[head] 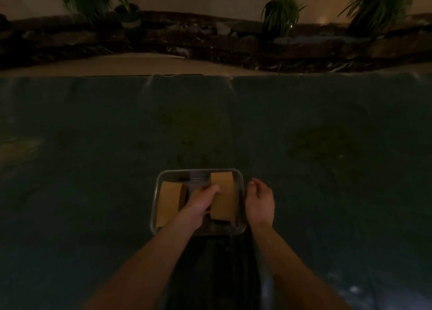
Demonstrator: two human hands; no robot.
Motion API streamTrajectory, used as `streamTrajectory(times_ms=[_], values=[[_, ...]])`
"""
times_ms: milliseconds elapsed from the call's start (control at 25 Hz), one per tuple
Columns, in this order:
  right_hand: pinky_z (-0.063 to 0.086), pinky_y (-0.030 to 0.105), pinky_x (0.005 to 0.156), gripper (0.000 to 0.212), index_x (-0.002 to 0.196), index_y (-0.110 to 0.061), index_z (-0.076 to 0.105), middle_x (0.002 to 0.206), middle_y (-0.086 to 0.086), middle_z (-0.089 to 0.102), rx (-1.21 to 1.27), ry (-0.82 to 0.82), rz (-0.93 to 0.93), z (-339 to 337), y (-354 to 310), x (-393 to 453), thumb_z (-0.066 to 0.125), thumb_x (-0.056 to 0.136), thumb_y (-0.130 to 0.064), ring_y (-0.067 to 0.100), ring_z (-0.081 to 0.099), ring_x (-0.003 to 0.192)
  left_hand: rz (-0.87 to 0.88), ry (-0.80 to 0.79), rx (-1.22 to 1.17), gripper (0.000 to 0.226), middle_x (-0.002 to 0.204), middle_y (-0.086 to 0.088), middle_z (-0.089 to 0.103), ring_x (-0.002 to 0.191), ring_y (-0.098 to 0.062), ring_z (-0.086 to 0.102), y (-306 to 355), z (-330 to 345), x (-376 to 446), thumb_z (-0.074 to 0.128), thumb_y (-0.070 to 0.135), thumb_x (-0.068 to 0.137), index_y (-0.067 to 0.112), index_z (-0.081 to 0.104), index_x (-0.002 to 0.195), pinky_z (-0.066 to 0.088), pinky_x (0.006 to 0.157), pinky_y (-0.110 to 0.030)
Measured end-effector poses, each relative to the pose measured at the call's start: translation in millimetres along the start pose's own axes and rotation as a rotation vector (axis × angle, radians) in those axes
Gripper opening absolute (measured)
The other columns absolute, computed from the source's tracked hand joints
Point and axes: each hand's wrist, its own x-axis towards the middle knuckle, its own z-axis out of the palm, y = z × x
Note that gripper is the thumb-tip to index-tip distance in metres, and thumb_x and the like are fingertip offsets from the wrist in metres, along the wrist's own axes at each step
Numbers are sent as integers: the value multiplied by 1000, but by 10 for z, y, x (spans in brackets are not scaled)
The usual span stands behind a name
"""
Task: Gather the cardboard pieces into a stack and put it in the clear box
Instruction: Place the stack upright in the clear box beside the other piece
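Dim, head-worn view looking down. Nearest, two bare forearms reach fwd over the near edge of a dark green table (pixel 93 134). At that near edge, about centre, sits the clear box (pixel 240 229). The left hand (pixel 198 204) is inside it, fingers curled onto the left edge of a brown cardboard stack (pixel 223 196) standing along the box's right side; grip looks light, w/ thumb hidden. The right hand (pixel 260 203) hovers just outside the box's right wall, half open, holding nothing. A second cardboard piece (pixel 168 203) leans against the box's left wall, apart from the stack. Risk, as I judge it: pieces stay split, or the stack fans out if released unevenly, since only one side is pinched. Beyond the far edge: potted plants (pixel 281 8) along a stone ledge.
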Motion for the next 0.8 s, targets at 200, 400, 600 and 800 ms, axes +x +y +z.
streamTrajectory(times_ms=[200, 400, 600, 800], values=[[48, 23, 68, 20, 103, -36, 64, 101, -7, 68, 18, -216, 112, 29, 146, 134, 47, 95, -31, 4, 61, 83, -76, 49, 87, 39, 120, -6, 56, 114, -30, 53, -150, 55, 272, 63, 33, 90, 23, 50, 125, 41, 104, -50], [42, 11, 53, 19, 92, -41, 66, 80, -22, 65, 18, -191, 83, 41, 190, 164, 49, 94, -31, -7, 62, 68, -18, 80, 137, 47, 131, -7, 55, 123, -30, 51, -278, 125, 403, 62, 27, 91, 23, 49, 136, 40, 106, -50], [41, 11, 52, 23, 106, -35, 69, 84, -23, 65, 13, -159, 57, 60, 220, 158, 50, 94, -32, -6, 60, 72, 130, 189, 273, 26, 117, 1, 58, 107, -18, 52, -347, 204, 467, 64, 27, 90, 25, 58, 115, 42, 90, -37], [45, 18, 62, 26, 111, -29, 69, 97, -8, 69, 27, -163, 33, 67, 248, 185, 50, 95, -29, 1, 61, 82, 193, 222, 421, 3, 109, -1, 64, 95, -15, 54, -416, 290, 482, 58, 32, 93, 31, 61, 92, 40, 82, -32]])
